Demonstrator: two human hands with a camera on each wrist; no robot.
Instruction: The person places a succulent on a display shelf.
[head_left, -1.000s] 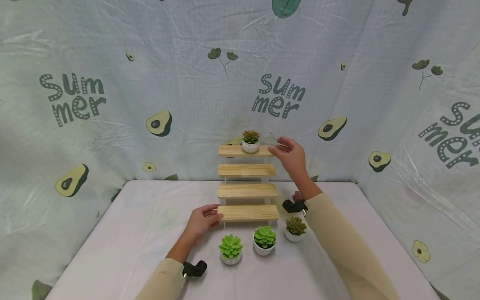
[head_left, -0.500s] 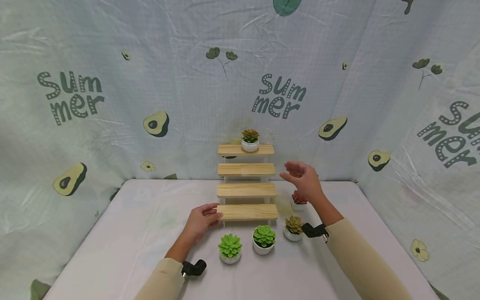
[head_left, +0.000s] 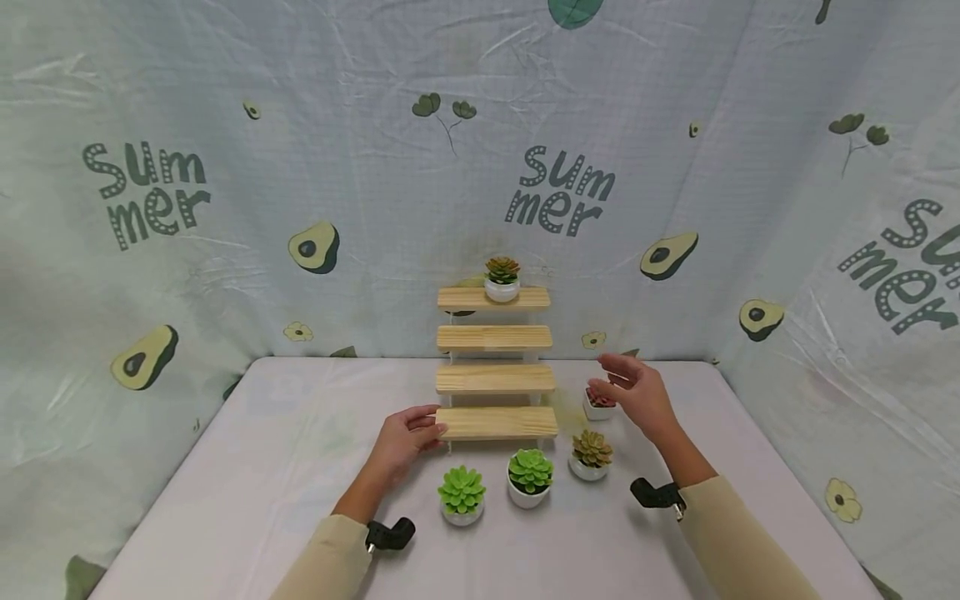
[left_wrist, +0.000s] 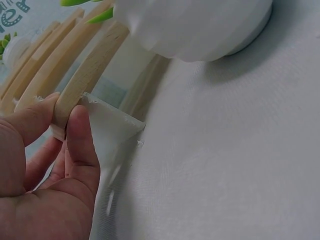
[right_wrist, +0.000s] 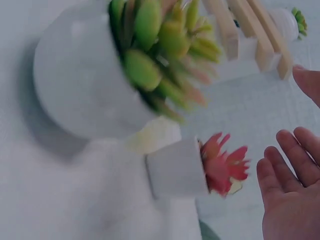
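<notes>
My left hand [head_left: 399, 446] pinches the left end of the lowest wooden board of a stepped shelf [head_left: 497, 423]; the left wrist view shows thumb and fingers on both faces of the board [left_wrist: 92, 65]. My right hand [head_left: 641, 396] hovers with fingers apart, holding nothing, beside a red succulent in a square white pot [head_left: 599, 412]. In the right wrist view the fingers stand off the red succulent [right_wrist: 225, 165], not touching it. An orange-green succulent in a round white pot [head_left: 502, 289] stands on the top board.
On the table in front of the shelf stand two bright green potted succulents, a left one [head_left: 461, 493] and a middle one [head_left: 529, 477]. A brownish-green potted succulent [head_left: 591, 454] stands to their right. A printed cloth [head_left: 390, 192] hangs behind the table.
My right hand has come away from the top board, moving down and right to the red succulent. The left hand has kept its hold on the lowest board.
</notes>
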